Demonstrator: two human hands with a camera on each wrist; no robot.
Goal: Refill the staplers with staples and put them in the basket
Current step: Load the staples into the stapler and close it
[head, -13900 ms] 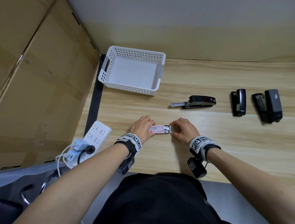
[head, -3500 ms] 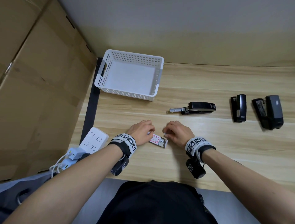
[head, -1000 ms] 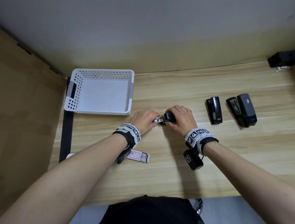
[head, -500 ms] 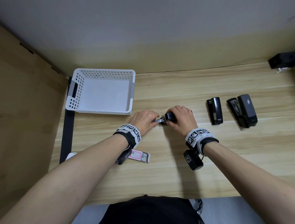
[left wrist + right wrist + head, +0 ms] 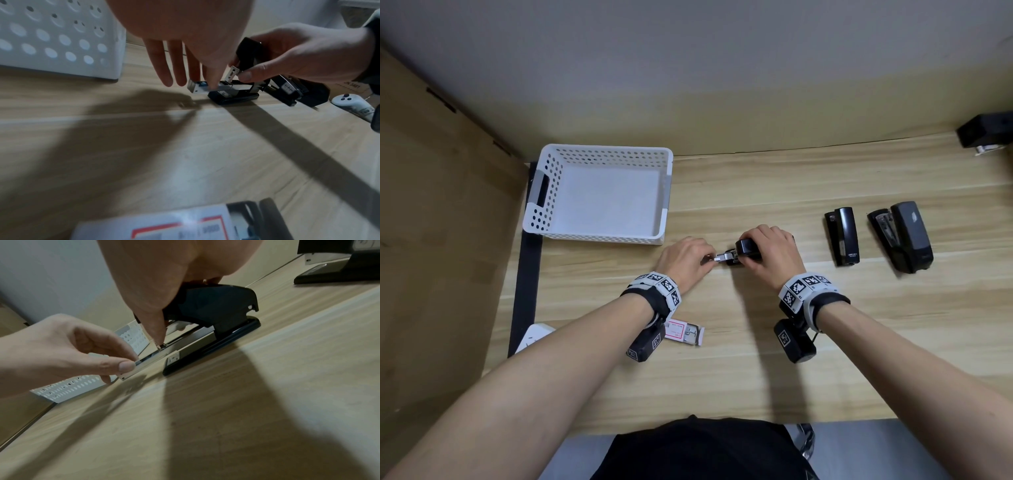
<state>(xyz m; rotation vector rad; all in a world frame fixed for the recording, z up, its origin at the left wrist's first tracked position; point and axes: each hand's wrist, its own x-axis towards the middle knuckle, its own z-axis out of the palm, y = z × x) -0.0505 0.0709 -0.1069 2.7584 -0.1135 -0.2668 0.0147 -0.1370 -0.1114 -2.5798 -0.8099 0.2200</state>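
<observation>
Nearest the person, a staple box lies on the wooden table. Beyond it the left hand pinches the metal staple tray drawn out of a black stapler, on whose top the right hand curls. Further back-left stands the white basket, with two more staplers off right.

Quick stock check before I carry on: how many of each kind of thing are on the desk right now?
Staplers: 3: one held under the right hand, one slim, one bulky
Baskets: 1, white
Staple boxes: 1
Power strips: 1, mostly hidden
Black object at far right edge: 1, kind unclear
Total: 7
</observation>
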